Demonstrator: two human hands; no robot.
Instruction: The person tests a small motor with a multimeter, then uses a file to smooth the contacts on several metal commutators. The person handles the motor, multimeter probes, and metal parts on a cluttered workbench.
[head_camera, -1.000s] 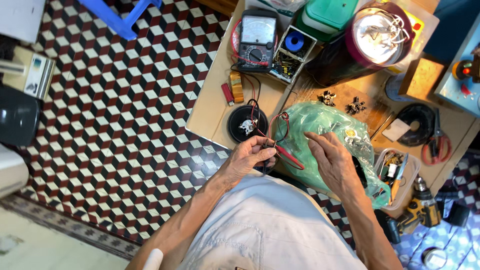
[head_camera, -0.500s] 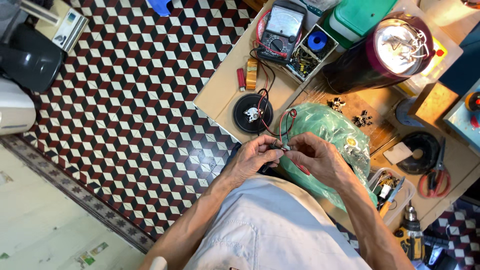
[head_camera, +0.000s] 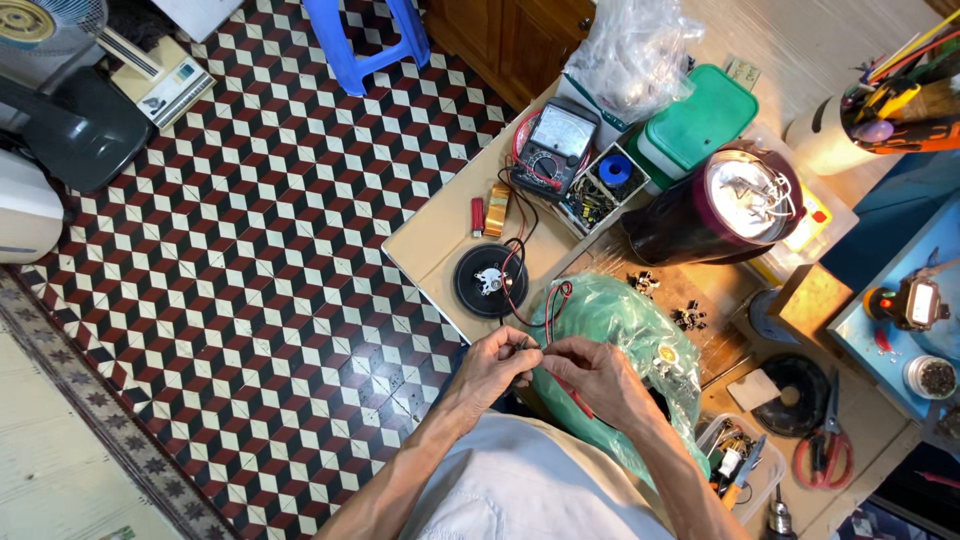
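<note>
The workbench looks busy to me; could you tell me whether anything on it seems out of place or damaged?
Nothing looks spilled or broken. The round speaker lies close to the table edge, its red and black wires trailing to the left hand and right hand.

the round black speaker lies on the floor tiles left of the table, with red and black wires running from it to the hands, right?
Not quite. The head view shows the round black speaker lying on the table near its left edge, not on the floor tiles. The rest holds: red and black wires run from it to the left hand and right hand.
</note>
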